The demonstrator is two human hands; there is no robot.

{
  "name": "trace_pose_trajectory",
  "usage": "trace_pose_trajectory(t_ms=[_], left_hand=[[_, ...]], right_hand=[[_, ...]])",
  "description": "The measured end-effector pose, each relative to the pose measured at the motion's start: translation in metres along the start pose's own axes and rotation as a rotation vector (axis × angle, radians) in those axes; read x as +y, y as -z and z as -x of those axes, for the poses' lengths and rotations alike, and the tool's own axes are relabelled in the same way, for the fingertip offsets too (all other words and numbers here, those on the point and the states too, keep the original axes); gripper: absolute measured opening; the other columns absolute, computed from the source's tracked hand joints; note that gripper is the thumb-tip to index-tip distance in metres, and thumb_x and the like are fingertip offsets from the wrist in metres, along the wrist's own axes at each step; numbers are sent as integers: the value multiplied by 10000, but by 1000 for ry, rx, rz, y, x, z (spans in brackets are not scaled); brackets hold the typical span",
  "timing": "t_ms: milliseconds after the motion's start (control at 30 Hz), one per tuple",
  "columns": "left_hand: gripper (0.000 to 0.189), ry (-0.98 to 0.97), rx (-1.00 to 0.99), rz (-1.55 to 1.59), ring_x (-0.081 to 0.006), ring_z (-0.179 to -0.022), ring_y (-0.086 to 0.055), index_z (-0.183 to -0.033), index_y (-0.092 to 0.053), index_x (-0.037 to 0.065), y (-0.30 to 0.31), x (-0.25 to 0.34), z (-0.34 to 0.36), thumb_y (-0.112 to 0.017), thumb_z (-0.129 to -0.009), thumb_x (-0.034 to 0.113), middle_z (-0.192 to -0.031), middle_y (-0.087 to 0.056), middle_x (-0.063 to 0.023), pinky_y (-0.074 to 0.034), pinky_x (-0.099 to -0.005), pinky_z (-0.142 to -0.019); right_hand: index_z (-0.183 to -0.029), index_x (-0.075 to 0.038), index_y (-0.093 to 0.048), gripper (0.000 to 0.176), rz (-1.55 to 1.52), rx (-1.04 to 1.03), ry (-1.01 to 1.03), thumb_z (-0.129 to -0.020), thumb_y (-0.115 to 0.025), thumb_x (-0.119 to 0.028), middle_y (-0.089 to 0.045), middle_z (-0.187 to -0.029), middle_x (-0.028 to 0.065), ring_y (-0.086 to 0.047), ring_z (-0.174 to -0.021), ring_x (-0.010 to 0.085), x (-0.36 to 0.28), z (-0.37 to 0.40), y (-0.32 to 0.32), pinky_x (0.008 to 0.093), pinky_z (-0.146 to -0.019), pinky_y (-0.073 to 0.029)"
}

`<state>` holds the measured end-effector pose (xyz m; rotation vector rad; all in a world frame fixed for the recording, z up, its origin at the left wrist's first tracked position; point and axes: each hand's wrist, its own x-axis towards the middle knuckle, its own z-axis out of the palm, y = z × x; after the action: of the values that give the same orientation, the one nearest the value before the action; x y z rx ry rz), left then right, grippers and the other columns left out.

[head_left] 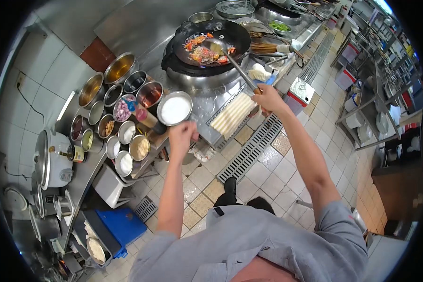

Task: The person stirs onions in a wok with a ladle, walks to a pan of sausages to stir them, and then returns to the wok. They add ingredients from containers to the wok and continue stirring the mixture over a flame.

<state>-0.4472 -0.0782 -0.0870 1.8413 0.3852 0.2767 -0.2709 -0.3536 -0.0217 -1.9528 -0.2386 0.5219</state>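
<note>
While the head view shows the right hand (pixel 269 99) gripping a long-handled ladle (pixel 240 69), its shaft slants forward and leftward into the wok (pixel 240 38), among chopped vegetables (pixel 206 56); the left hand (pixel 182 136), farther from it, hangs just beside a bowl of white contents (pixel 175 108), its grip too blurred to tell.

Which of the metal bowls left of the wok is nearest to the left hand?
The wide bowl with white contents, rightmost in the group: its rim is directly beside the left hand, while the others sit farther away.
</note>
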Motion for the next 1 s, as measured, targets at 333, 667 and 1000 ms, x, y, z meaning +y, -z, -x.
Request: trace_pose_trajectory(t_ms=[333, 667, 1000], left_hand=[[257, -168, 263, -142, -158, -673, -672, -1092, -639, -59, -106, 48, -290, -507, -955, 113, -849, -687, -138, -548, -271, -606], [67, 92, 669, -340, -107, -585, -618, -876, -650, -18, -194, 34, -359, -657, -822, 20, -744, -664, -76, -508, -254, -542], [163, 150, 609, -655, -313, -845, -638, -865, -674, 5, -234, 62, -397, -703, -774, 137, -954, -655, -167, -494, -376, -758]], right_hand=[[-924, 14, -568, 180, 459, -22, 245, -782, -543, -95, -623, -689, 189, -606, -483, 283, 13, -239, 67, 402, -413, -467], [-1196, 4, -574, 375, -69, -826, -152, -851, -629, -132, -469, -556, -15, -420, -355, 76, 22, -309, 250, 263, -305, -305], [-1238, 2, -541, 475, 355, -484, 500, -785, -641, -102, -628, -775, 227, -610, -701, 385, 41, -364, 267, 420, -682, -479]])
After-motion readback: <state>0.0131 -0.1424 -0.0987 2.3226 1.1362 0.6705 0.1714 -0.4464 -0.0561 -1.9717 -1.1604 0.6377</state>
